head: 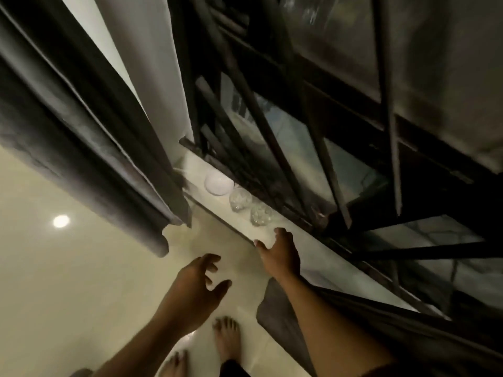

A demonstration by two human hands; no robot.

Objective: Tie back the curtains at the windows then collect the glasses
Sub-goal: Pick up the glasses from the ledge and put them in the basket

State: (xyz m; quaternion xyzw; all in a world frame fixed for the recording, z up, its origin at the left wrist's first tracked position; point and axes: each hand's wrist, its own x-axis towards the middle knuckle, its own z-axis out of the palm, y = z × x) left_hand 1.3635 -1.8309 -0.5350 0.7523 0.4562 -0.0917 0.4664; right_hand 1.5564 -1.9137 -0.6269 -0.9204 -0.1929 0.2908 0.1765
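Two clear drinking glasses [240, 199] [260, 215] stand side by side on the pale window sill [262, 235], next to a white bowl [218, 184]. My right hand [280, 254] hovers open at the sill's edge, a short way from the nearer glass, fingers spread. Lower and to the left, my left hand [197, 289] is open over the floor and holds nothing. A dark grey curtain [89, 137] hangs at the left of the window. A second grey curtain [340, 322] runs under my right forearm at the lower right.
Dark metal window bars [321, 159] and glass panes rise right behind the sill. The glossy cream floor [81, 281] reflects a ceiling light [61, 221]. My bare feet [226, 341] stand close to the wall below the sill.
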